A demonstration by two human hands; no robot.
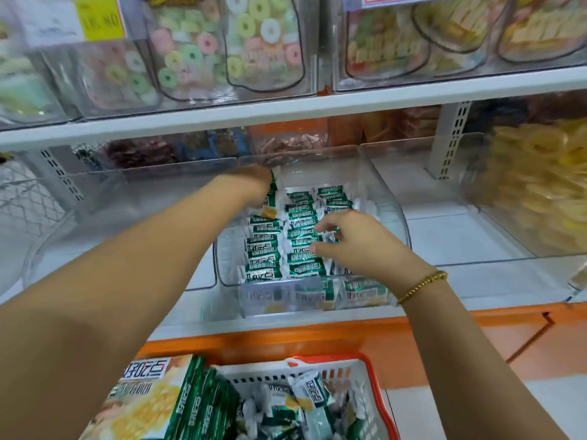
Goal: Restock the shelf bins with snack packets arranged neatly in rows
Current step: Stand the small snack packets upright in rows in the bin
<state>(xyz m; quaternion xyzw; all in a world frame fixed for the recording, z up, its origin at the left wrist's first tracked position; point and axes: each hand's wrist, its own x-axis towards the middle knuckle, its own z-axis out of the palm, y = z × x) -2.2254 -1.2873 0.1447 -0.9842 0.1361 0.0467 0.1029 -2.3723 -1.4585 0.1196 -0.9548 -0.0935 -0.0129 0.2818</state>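
Observation:
A clear plastic shelf bin [390,198] holds green-and-white snack packets [263,246] laid in rows. My left hand [254,179] reaches to the bin's back left corner and grips a green-and-white packet [271,193] that stands on end there. My right hand [355,241] hovers over the right-hand row, fingers curled, pinching the edge of a packet there. Below, a white basket with a red rim [374,389] holds several loose packets [309,395] and a large green snack bag [149,404].
Empty clear bins stand to the left [127,198] and right [444,185] of the filled one. A bin of yellow ring snacks [540,192] sits far right. The upper shelf [286,109] carries bins of coloured ring candies. An orange shelf edge [286,338] runs below.

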